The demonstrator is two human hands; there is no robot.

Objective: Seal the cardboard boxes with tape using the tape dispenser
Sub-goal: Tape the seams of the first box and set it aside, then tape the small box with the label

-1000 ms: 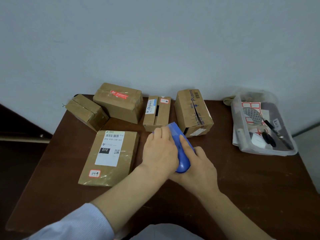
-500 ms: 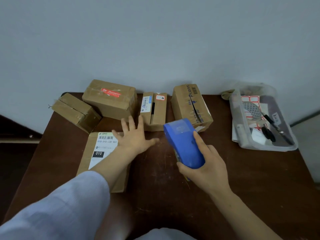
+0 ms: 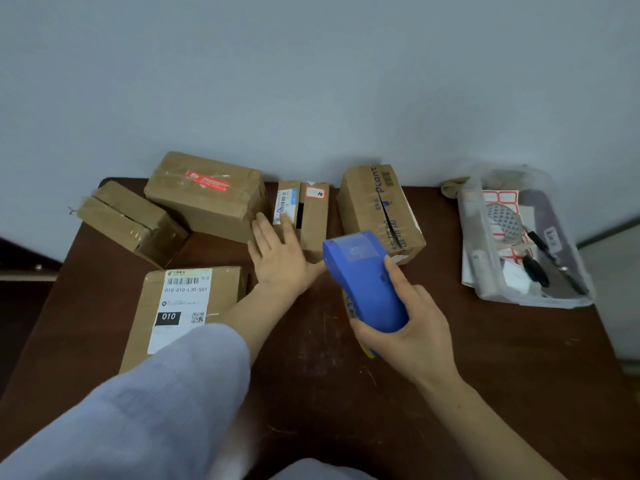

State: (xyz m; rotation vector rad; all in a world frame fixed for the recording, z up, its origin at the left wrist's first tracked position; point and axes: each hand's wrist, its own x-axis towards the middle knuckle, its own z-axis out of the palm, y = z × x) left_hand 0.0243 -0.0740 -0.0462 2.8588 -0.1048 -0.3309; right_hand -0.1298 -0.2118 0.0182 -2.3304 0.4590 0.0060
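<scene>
The right hand point(image 3: 412, 327) grips the blue dispenser point(image 3: 363, 282) from behind, its fingers curled round the body and the thumb lying along the top. It holds the dispenser over the middle of the table point(image 3: 485, 358), nose pointing at the far edge.

Just left of it the left hand point(image 3: 280, 261) is flat and spread, holding nothing. Its fingertips reach the white label on the narrow box point(image 3: 311, 220) and seem to touch it, though blur makes contact hard to judge. The thumb tip lies just beside the dispenser. A pale blue sleeve point(image 3: 138, 410) covers that forearm.

The narrow box stands at the middle of the far edge, a dark slit open along its top. To its right sits the printed box point(image 3: 374, 206), its top seam split. To its left is the red-sticker box point(image 3: 207, 199), and the corner box point(image 3: 131, 223) lies at the far left corner. The flat box point(image 3: 225, 289) lies near the left edge, partly under the sleeve.

A clear tub point(image 3: 485, 282) of labels and pens sits at the far right corner.
</scene>
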